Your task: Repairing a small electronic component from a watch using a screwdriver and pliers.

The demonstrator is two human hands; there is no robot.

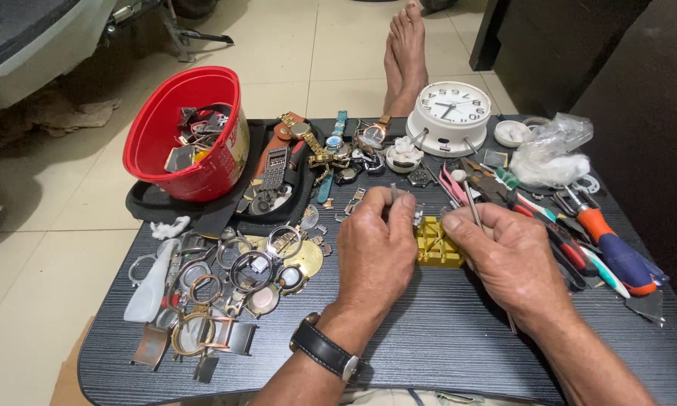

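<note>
The left hand's (374, 248) fingers (399, 204) were curled tight, pinching a small metal piece, probably a bit of watch band, over the near edge of the yellow watch-band holder block (436, 244); the piece itself was too small and too hidden to name surely. The right hand (508, 256) pinched a thin metal pin tool (472, 203) between thumb and forefinger, narrow as on a pen, its shaft rising up and away from the block. Both hands rested their heels on the dark bench (444, 338), it seemed to steady the fine work, and they met just above the block, which sat between them so that the piece could be braced there.

A black-strapped wristwatch (325, 350) sat on the left wrist. Just right of the right hand lay pliers (496, 188) and an orange-handled screwdriver (613, 248), near enough to reach. To the left lay a spread of loose watch cases and rings (233, 286), kept well apart from the work. Farther back stood a red plastic bucket (192, 135) with parts, a black tray (278, 192) with watches, a white alarm clock (451, 113) and a clear plastic bag (553, 150).
</note>
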